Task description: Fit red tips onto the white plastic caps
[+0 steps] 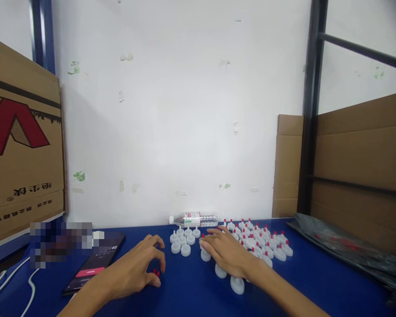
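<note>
My left hand [140,266] hovers over the blue table with curved fingers apart from the thumb. Small red tips [156,273] show beside that thumb; I cannot tell whether they touch it. My right hand [229,252] stretches its fingers over white nozzle caps with red tips [251,241], which stand in a large group. It covers several of them, and one white cap [237,285] leans out from beneath the palm. Between the hands, farther back, stands a smaller group of white nozzle caps without red tips [181,241].
A clear plastic bottle [193,219] lies along the white wall. At left, a phone [94,264] and white cables [33,286] rest on the blue table [181,295]. A printed cardboard box [23,176] stands left; a dark plastic bag [346,246] lies right, near a metal post [310,132].
</note>
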### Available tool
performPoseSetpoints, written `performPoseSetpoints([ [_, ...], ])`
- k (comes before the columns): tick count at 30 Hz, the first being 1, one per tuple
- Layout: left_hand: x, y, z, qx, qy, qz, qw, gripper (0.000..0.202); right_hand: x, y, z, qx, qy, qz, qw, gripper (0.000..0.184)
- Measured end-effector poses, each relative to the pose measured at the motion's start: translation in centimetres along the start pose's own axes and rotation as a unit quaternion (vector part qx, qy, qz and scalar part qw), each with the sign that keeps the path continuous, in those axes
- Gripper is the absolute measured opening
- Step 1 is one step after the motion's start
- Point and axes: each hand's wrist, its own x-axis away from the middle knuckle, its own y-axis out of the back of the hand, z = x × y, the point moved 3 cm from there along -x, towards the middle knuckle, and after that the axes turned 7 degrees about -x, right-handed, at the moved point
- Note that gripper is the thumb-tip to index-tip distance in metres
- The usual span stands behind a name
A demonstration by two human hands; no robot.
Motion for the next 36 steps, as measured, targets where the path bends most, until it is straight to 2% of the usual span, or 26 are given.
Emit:
performPoseSetpoints([
  [5, -0.3, -1.0, 0.2, 0.020, -0.010, -0.005, 1.000, 0.016, 0.1, 0.1, 0.0, -0.002, 0.004, -0.004, 1.000, 0.047],
  [11, -0.4, -1.1, -0.8, -0.010, -0.052, -0.026, 0.998, 0.015, 0.0, 0.0, 0.0, 0.010, 0.003, -0.005, 1.000, 0.048],
  [15, -0.9, -1.0, -1.0, -0.015, -0.084, -0.080, 0.993, 0.012, 0.1, 0.2, 0.3, 0.008, 0.006, -0.005, 1.000, 0.048],
  [19, -1.7, -1.5, -0.6, -0.053, -0.073, -0.137, 0.986, 0.021, 0.2, 0.4, 0.6, 0.003, 0.017, 0.015, 1.000, 0.047],
  [22, -2.6, -2.7, -0.5, -0.116, -0.078, -0.179, 0.974, 0.023, 0.1, 0.9, 0.8, 0.006, 0.034, -0.025, 0.999, 0.044],
  [24, -3.4, -3.8, -0.6, -0.171, -0.081, -0.199, 0.962, 0.036, -0.1, 1.4, 1.0, 0.013, 0.055, -0.071, 0.996, 0.041],
  [27, -4.4, -5.6, -0.6, -0.242, -0.092, -0.199, 0.945, 0.062, -0.1, 2.0, 1.4, 0.017, 0.099, -0.130, 0.986, 0.037],
  [30, -5.1, -6.8, -0.2, -0.284, -0.086, -0.184, 0.937, 0.085, 0.0, 2.1, 2.1, 0.030, 0.144, -0.156, 0.977, 0.036],
  [32, -5.1, -7.1, -0.1, -0.291, -0.079, -0.177, 0.937, 0.086, 0.1, 1.9, 2.5, 0.046, 0.165, -0.155, 0.973, 0.036],
  [36, -4.6, -6.0, -1.0, -0.271, -0.083, -0.164, 0.945, 0.065, 0.3, 1.5, 3.1, 0.075, 0.187, -0.155, 0.967, 0.034],
])
